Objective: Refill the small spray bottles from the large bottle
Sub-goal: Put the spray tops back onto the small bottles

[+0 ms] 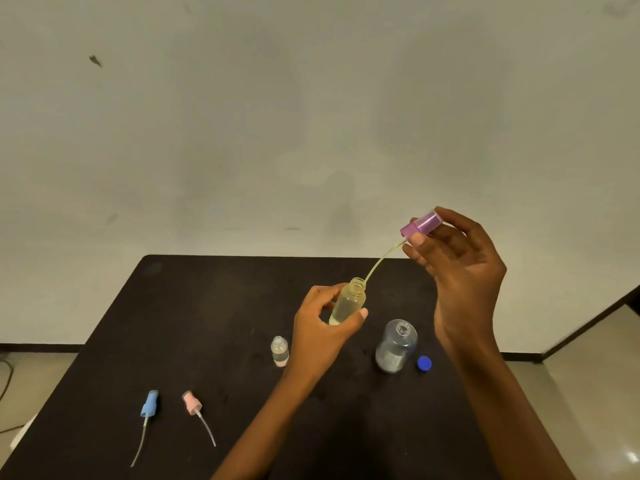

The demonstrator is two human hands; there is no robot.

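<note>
Small bottle (347,303), uncapped, gripped in L hand (320,327); purple sprayer (420,225) pinched by R hand (464,271), tube (379,263) tip at bottle neck. Large bottle (396,344), part-filled, stood nr table's (207,306) right edge.

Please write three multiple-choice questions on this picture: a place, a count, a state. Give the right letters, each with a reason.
1. Where is the blue cap? A) on the table beside the large bottle B) screwed on it C) on the floor
2. How many spray heads lie on the table? A) one B) two C) four
3. The large bottle is: A) capped B) tipped over C) upright, open

1 A: it lies by the bottle's base. 2 B: the blue spray head and the pink spray head. 3 C: its bare neck points up.
</note>
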